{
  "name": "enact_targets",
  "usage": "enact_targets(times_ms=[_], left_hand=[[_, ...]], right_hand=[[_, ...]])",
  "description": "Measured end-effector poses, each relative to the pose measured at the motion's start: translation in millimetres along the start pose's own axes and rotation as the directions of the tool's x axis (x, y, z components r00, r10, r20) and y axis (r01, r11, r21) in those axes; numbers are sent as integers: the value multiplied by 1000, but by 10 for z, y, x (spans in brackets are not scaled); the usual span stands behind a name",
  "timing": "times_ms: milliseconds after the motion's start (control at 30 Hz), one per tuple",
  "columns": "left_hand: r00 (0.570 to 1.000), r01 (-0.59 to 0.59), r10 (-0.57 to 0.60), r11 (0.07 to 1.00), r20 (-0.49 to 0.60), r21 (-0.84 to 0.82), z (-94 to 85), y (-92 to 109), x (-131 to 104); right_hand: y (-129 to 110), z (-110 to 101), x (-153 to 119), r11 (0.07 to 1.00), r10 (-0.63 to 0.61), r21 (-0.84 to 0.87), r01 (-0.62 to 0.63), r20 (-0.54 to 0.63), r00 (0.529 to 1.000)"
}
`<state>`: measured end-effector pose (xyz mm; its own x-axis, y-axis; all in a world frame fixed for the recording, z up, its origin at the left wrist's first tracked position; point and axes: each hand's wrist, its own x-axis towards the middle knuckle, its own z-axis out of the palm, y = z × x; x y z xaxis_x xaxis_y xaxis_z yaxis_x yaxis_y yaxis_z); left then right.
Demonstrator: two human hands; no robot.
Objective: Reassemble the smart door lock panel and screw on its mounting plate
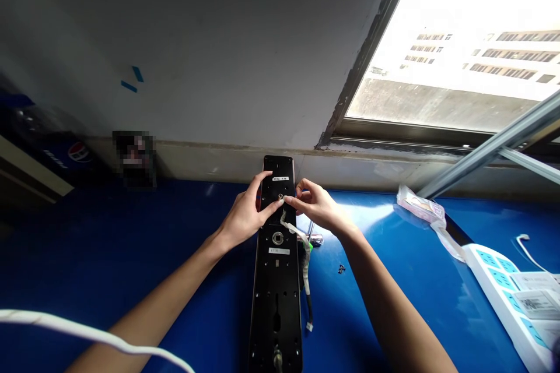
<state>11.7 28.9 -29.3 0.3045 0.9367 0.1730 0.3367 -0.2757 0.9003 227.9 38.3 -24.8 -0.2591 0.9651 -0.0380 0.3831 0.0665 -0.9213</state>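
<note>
The black plate [284, 278] runs lengthwise from center frame to the bottom edge, between your hands: left hand [244, 215], thumb and forefinger spread apart on it; right hand [320, 208], equally near, its grip impossible to tell.

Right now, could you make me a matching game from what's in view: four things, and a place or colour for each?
1. Long black panel
2. Power strip
3. Tape strips
4. Small dark pieces

A. Stuck on the wall
B. Clustered on the blue table
C. Has the left hand and right hand at it
D. White with blue sockets

Pairs: 1-C, 2-D, 3-A, 4-B
</note>
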Motion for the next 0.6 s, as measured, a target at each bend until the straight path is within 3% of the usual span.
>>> enact_targets(times_ms=[167,267,367,433,500,600], left_hand=[[997,-74,75,985,3,158,-64,61,-29],[983,-152,177,924,-42,352,-66,111,-61],[936,-274,346,830,-62,485,-32,206,-111],[872,-397,487,758,-44,518,-3,286,-150],[814,-505,581,692,18,515,20,357,-187],[766,-623,607,621,210,476,47,414,-236]], right_hand=[[-104,-159,-101,987,76,-145,-70,36,996],[-185,-323,-221,962,180,-239,-133,188,966],[-229,-389,-313,946,286,-274,-171,465,838],[-211,-352,-331,939,333,-276,-205,579,744],[-154,-278,-316,929,368,-277,-246,621,692],[-52,-177,-273,912,410,-281,-298,635,655]])
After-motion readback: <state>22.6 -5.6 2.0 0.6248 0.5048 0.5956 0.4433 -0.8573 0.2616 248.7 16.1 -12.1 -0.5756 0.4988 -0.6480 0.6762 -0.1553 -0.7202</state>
